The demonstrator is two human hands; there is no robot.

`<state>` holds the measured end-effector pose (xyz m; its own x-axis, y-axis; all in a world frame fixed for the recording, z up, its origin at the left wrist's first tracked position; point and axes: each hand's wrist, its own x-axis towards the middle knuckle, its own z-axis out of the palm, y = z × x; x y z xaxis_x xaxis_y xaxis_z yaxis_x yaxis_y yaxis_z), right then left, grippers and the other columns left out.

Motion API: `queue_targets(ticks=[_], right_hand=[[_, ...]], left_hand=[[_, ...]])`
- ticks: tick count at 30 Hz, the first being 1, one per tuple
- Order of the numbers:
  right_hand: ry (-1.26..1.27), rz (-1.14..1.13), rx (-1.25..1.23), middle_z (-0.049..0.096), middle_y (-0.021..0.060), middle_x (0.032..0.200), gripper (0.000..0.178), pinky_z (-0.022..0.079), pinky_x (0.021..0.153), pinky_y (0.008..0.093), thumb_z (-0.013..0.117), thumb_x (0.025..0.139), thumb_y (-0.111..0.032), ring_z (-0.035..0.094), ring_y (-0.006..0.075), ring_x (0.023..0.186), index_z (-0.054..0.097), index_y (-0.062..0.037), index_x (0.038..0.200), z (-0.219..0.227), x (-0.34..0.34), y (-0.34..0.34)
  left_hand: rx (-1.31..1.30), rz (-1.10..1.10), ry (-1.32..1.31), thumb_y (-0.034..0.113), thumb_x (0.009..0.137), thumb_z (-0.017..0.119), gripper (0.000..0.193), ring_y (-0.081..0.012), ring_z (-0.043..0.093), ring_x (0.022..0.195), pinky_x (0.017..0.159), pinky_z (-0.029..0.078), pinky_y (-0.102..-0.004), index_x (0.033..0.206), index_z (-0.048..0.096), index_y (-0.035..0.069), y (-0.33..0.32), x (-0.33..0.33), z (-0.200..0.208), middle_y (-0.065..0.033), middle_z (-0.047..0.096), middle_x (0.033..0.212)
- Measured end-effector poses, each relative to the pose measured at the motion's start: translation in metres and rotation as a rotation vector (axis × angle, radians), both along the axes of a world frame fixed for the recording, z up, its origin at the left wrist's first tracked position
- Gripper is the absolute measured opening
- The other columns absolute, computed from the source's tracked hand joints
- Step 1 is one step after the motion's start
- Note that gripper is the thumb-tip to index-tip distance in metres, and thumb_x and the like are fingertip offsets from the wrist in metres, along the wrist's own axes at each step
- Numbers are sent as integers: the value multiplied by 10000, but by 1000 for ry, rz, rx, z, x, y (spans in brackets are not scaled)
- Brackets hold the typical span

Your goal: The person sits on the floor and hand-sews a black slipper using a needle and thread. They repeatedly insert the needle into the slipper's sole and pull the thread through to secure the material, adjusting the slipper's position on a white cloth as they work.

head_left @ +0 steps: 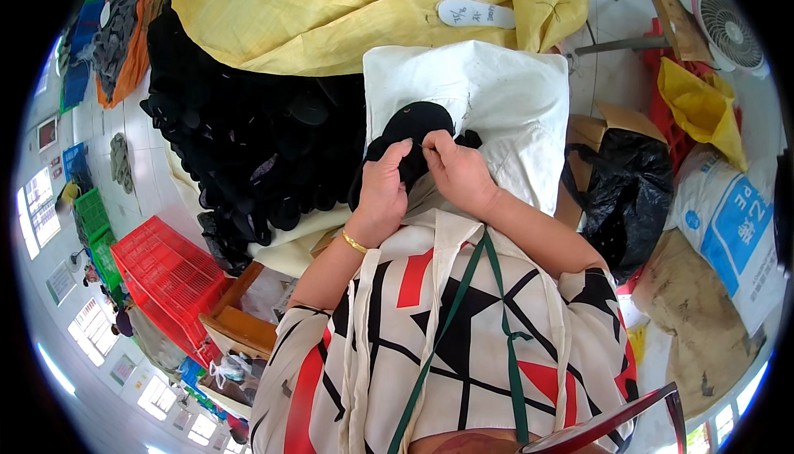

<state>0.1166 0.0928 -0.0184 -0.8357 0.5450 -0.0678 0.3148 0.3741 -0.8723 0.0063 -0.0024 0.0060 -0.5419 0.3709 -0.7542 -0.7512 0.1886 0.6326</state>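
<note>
A black cloth shoe (420, 117), its rounded end pointing away from me, is held above a white cloth (521, 107) in front of my body. My left hand (382, 193) is closed around its left side, the thumb pressing on top. At the shoe's edge, the thumb and forefinger of my right hand (459, 174) pinch together. Whether a thread or other small thing lies between those fingertips is too fine to tell. Part of the shoe is hidden under both hands. To the left lies a big heap of similar black cloth pieces (248, 131).
Beyond the heap spreads a yellow sack (331, 7) with a white sole-shaped piece (475, 14) on it. Red crates (165, 276) stand at left. On the right are a black plastic bag (633, 181), a white-and-blue sack (728, 231) and a fan (728, 28).
</note>
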Motion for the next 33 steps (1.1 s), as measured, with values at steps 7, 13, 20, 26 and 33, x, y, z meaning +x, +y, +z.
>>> queue_targets(ticks=[7, 13, 20, 26, 33], right_hand=[[-78, 7, -278, 632, 187, 763, 153, 493, 640, 447, 570, 928, -85, 638, 378, 719, 500, -27, 1051, 24, -13, 23], [-81, 23, 2, 660, 145, 876, 168, 519, 696, 435, 629, 901, -147, 654, 359, 781, 591, -59, 1039, 35, -1, 43], [33, 50, 207, 637, 83, 979, 266, 535, 638, 413, 731, 840, -234, 655, 333, 762, 612, -101, 1036, 20, 15, 36], [14, 104, 359, 623, 78, 953, 285, 537, 622, 403, 739, 830, -254, 661, 315, 763, 622, -107, 1044, 11, 8, 41], [17, 124, 79, 614, 88, 935, 172, 530, 699, 396, 703, 858, -188, 653, 302, 799, 652, -90, 990, 25, 5, 40]], left_hand=[[137, -68, -47, 86, 934, 640, 249, -131, 648, 999, 892, 498, -279, 1162, 671, -11, -3, 9, 11, -48, 696, 1114], [275, -110, 4, 84, 933, 654, 306, -150, 647, 1057, 938, 503, -303, 1231, 641, 15, -8, 13, 0, -53, 686, 1169], [286, -159, -15, 83, 930, 653, 306, -151, 649, 1053, 926, 508, -304, 1229, 639, 17, -11, 8, 5, -58, 689, 1165], [253, -229, -5, 90, 932, 656, 317, -145, 650, 1024, 914, 507, -300, 1239, 627, 15, -13, 8, 2, -55, 689, 1146], [180, -356, 104, 62, 898, 711, 233, -101, 633, 939, 860, 497, -261, 1123, 683, 10, -20, 18, -9, -31, 701, 1053]])
